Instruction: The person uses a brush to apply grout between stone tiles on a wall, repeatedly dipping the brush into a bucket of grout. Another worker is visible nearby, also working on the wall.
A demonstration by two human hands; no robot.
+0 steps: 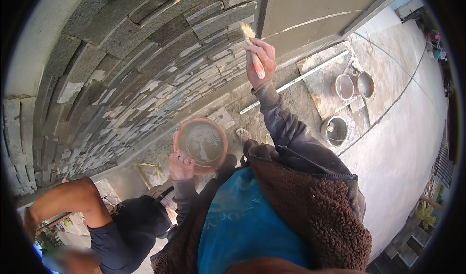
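Observation:
Raised against the wall's edge, my right hand (261, 63) is closed round the handle of a paintbrush (257, 64). Its pale bristles point up toward the stone-clad wall (194, 50), near its right end. Whether the bristles touch the stone, I cannot tell. Low at my left side, my left hand (181, 166) grips the rim of a round reddish bucket (224, 150). Greyish liquid (199, 140) with pale streaks fills much of what shows inside it. The fingers of that hand lie over the rim, partly hidden.
A co-worker (128, 230) in a dark sleeveless top is close on my left, one arm raised to the wall. To the right, several buckets (335, 131) stand near a stained board (323, 92). A long pale strip (296, 82) lies across it. A cable (403, 97) crosses the ground.

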